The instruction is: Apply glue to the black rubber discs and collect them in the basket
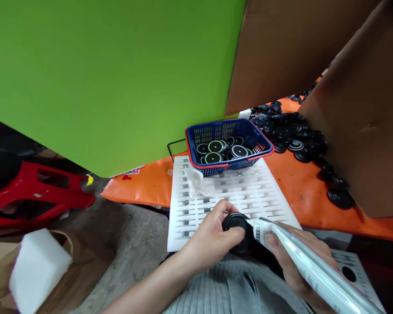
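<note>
My left hand (216,233) grips a round black disc (235,219), its thumb across the disc's face. In my right hand (291,257) is a long white and silver glue tube (309,264), with its narrow nozzle tip at the disc's right edge. Whether anything comes out of the nozzle I cannot tell. Beneath and beyond my hands lies a white slotted board (183,209). At its far end stands a blue basket (229,124) with a red rim, holding several black discs with pale rings (213,158). A crumpled white tissue (199,182) rests on the board before the basket.
An orange-covered table (284,187) carries a heap of black discs (291,131) to the right. Brown cardboard (363,131) and a tall green panel (118,78) stand around it. At left are a red stool (52,192) and a brown bag (85,257) with white foam (39,266).
</note>
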The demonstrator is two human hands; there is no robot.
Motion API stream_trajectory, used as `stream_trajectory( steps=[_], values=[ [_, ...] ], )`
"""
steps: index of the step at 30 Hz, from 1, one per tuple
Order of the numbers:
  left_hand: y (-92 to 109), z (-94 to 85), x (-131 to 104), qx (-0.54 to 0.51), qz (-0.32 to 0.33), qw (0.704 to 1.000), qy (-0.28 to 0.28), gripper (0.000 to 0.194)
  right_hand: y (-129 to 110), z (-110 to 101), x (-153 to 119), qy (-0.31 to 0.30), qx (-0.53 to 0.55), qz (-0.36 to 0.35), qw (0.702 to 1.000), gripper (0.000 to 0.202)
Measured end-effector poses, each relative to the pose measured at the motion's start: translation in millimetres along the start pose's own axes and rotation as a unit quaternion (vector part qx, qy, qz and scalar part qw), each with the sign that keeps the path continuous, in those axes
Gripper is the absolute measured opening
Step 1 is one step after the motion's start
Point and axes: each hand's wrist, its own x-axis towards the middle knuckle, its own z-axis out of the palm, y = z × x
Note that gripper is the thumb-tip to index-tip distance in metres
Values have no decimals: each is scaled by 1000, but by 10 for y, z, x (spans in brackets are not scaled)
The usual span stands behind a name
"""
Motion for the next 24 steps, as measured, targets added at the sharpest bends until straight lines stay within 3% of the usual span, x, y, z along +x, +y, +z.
stream_trajectory(
  steps=[7, 11, 14, 21, 24],
  values=[
    [30, 12, -15, 3, -19, 1000, -14, 34, -55, -2, 24, -3, -8, 13, 1000, 28],
    [54, 14, -23, 25, 2, 1000, -1, 25, -62, -3, 36, 12, -18, 7, 1000, 27],
    [43, 9, -23, 41, -19, 999, 15, 20, -71, -12, 56, 23, -30, -23, 999, 25],
    [9, 11, -14, 27, -30, 999, 6, 33, -58, -16, 31, 6, -36, -27, 999, 22],
    [3, 13, -6, 19, -14, 1000, 3, 29, -35, -17, -12, -3, -33, -17, 999, 23]
  ],
)
